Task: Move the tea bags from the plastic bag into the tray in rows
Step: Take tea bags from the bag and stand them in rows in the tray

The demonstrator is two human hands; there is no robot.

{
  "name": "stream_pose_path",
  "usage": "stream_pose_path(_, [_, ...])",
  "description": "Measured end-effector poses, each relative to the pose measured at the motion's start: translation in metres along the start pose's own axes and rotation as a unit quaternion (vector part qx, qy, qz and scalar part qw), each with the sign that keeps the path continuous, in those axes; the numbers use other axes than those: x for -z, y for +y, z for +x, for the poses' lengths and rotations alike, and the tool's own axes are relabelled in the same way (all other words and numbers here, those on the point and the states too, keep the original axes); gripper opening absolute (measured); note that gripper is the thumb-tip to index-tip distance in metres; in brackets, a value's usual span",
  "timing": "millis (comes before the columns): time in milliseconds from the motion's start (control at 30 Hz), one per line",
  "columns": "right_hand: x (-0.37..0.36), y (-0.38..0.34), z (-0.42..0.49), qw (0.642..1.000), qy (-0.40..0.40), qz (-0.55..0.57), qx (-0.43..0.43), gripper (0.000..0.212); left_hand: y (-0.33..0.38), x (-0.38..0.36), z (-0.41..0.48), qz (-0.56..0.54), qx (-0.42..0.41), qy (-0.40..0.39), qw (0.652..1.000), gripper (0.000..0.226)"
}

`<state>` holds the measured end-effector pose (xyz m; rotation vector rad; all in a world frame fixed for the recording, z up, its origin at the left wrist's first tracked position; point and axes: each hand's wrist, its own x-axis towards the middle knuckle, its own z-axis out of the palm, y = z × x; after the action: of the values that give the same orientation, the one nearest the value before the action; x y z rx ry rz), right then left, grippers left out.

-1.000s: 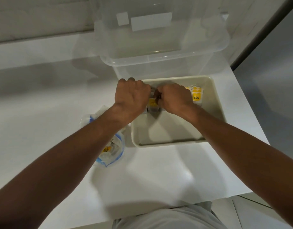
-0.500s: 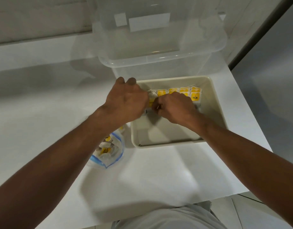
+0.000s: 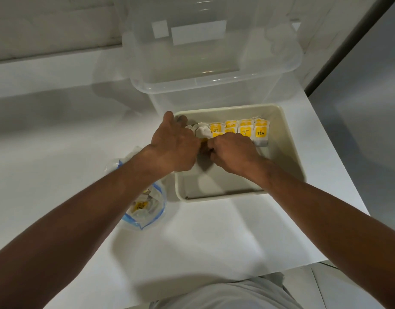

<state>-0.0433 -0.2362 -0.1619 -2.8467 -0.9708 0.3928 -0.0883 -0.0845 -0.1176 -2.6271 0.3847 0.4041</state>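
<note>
Counter (image 3: 214,237) carries our tray (image 3: 288,152), with the plastic bag (image 3: 145,206) just beside it at nine o'clock. Tea bags (image 3: 243,129) line the tray's far wall, running nine to three o'clock. Our left hand (image 3: 174,148) and right hand (image 3: 232,150), both curled, meet at the row's nine o'clock end; what they pinch we cannot tell. More bags lie nearer our left hand.
</note>
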Motion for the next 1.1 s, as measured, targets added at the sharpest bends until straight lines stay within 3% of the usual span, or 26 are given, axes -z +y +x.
stream_pose_path(500, [-0.002,-0.001,0.008,1.000,0.019,0.015,-0.004,0.032,-0.003,-0.005,0.009,-0.020,0.004,0.001,1.000,0.012])
stream_pose_path(667, [0.007,-0.001,0.004,0.999,0.041,0.024,-0.027,0.025,-0.014,-0.005,0.006,-0.144,-0.001,0.043,0.989,0.022])
stream_pose_path(833, [0.017,0.004,-0.007,0.985,0.009,0.173,-0.007,0.032,-0.029,-0.006,-0.008,-0.370,-0.010,0.086,0.925,0.019])
stream_pose_path(967, [0.021,0.001,-0.018,0.972,0.012,0.233,0.003,0.033,-0.026,-0.010,-0.024,-0.449,0.008,0.118,0.886,0.026])
stream_pose_path(1100, [0.027,-0.008,-0.031,0.962,0.028,0.271,0.022,0.032,-0.027,-0.012,-0.045,-0.561,0.021,0.143,0.815,0.021])
